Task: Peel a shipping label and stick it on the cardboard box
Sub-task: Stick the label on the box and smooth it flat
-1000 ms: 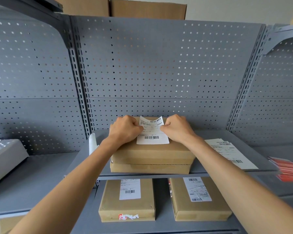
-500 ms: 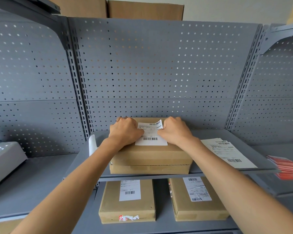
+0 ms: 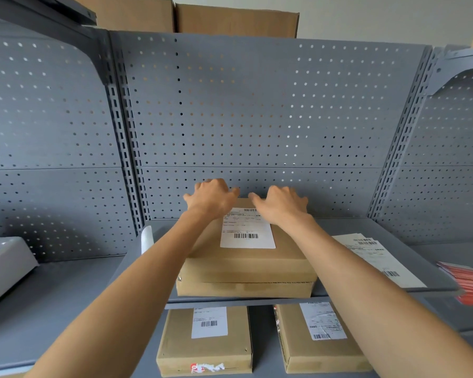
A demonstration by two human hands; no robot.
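Both hands (image 3: pixel 246 203) spread, empty; white shipping label (image 3: pixel 247 230) flat on cardboard box (image 3: pixel 246 264).

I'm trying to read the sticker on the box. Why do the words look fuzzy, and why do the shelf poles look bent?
Head view: the label on the box is sharp enough for its barcode, but the small print is too fine to read; the fingers are smeared by motion blur; the wide-angle lens bows the poles, especially near the edges; the light is soft, with no glare.
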